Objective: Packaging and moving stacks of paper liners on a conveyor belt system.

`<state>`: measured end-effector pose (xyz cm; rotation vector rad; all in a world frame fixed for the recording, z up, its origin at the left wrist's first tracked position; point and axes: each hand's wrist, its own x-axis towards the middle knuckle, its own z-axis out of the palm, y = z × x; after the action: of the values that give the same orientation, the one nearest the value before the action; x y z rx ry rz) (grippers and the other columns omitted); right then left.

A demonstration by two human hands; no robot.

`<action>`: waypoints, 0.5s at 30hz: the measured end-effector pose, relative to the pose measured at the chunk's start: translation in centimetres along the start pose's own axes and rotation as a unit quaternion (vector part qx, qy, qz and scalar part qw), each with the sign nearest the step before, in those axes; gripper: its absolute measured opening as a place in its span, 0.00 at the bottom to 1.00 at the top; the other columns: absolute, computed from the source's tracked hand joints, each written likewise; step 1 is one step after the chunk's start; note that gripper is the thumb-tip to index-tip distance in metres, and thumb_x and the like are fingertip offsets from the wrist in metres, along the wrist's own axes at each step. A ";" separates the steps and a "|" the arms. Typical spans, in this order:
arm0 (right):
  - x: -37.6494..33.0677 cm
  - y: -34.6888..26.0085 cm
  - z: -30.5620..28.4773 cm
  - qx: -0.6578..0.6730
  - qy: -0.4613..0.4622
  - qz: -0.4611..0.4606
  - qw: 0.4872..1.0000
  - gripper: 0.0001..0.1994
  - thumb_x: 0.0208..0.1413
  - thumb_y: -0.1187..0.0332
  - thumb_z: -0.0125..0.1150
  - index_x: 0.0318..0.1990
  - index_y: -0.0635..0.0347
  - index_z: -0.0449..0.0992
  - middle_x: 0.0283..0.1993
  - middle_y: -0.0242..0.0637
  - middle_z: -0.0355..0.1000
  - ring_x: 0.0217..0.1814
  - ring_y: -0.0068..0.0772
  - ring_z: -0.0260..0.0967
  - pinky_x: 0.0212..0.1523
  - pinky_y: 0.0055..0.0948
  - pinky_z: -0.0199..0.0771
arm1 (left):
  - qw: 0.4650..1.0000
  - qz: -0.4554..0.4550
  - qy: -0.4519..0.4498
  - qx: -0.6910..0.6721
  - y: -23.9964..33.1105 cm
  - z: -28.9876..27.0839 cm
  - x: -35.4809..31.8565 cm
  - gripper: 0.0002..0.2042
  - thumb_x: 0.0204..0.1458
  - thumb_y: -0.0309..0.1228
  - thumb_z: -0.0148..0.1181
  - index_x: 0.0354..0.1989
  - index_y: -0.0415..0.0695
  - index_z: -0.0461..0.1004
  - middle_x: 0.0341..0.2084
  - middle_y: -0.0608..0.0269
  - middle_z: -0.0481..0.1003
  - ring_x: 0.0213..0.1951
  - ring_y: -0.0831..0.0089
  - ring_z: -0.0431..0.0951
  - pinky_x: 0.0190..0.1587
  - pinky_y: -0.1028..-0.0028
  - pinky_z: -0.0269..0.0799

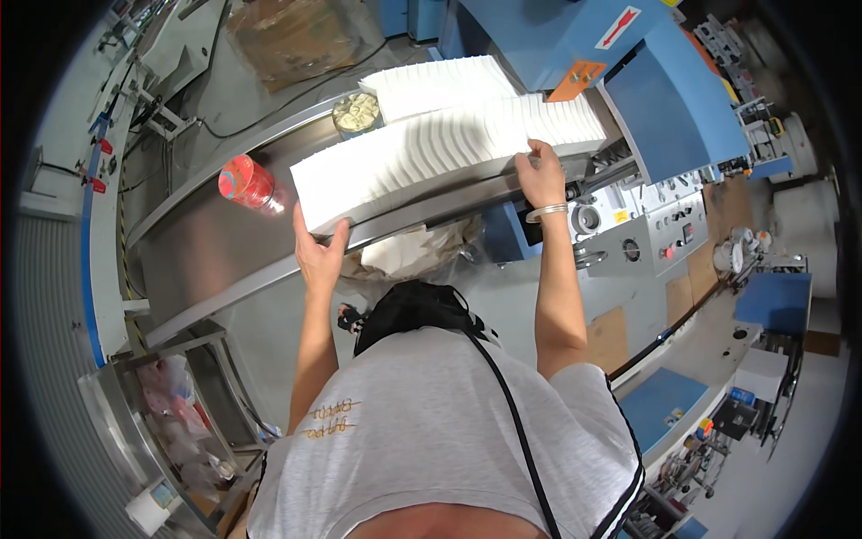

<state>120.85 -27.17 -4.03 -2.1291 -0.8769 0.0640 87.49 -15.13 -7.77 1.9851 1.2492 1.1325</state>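
Observation:
A long, slightly bowed row of white stacked soft sheets (pixel 422 148) lies along the metal conveyor table in front of me; whether it is paper or cloth I cannot tell. My left hand (pixel 319 254) grips its left end, fingers behind the end face and thumb on the near side. At the near edge toward the right end, my right hand (pixel 540 175) has its fingers bent onto the row, with a bangle on the wrist. Behind lies a second white stack (pixel 440 85). To the left of the row stands a red cylindrical container (pixel 247 182).
A round tin with pale crumpled contents (pixel 356 112) sits beside the rear stack. The table's metal rim (pixel 233 295) runs along its near side. A blue machine housing (pixel 669 112) with an orange bracket (pixel 576 81) rises at the right end, above a control panel (pixel 678 235).

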 end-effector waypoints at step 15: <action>2.4 -1.1 -2.2 0.163 -0.273 0.159 0.935 0.47 0.48 0.47 0.63 0.64 0.73 0.48 0.34 0.36 0.69 0.30 0.21 0.73 0.17 0.13 0.60 | 0.861 -0.303 -0.175 -0.368 1.6 -2.1 5.0 0.34 0.54 0.43 0.56 0.63 0.36 0.51 0.59 0.55 0.60 0.61 0.68 0.56 0.63 0.70 0.47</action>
<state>122.77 -26.78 -1.23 -1.9349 -0.7465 0.9414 87.49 -11.32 -3.62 1.0410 0.9340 0.7156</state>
